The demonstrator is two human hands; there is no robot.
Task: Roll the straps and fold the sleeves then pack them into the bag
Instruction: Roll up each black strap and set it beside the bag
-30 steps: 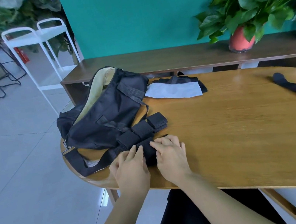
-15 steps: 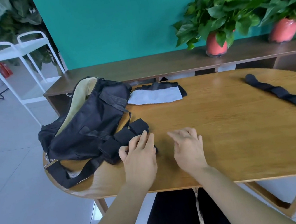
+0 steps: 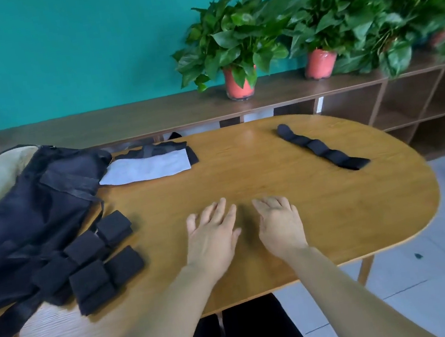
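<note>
My left hand [image 3: 214, 233] and right hand [image 3: 279, 224] have left the folded strap [image 3: 106, 271] at nine o'clock by the bag [image 3: 28, 216]; both lie flat, empty; the loose strap [image 3: 324, 149] at one o'clock likely comes next.

bare table [image 3: 246, 182] ahead, bag [image 3: 25, 217] left, strap [image 3: 320, 147] far right

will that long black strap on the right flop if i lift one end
Probably flops: the strap lies flat and wavy on the table, looking like soft padded segments. Pushed, it would likely bunch or slide, not roll.
</note>
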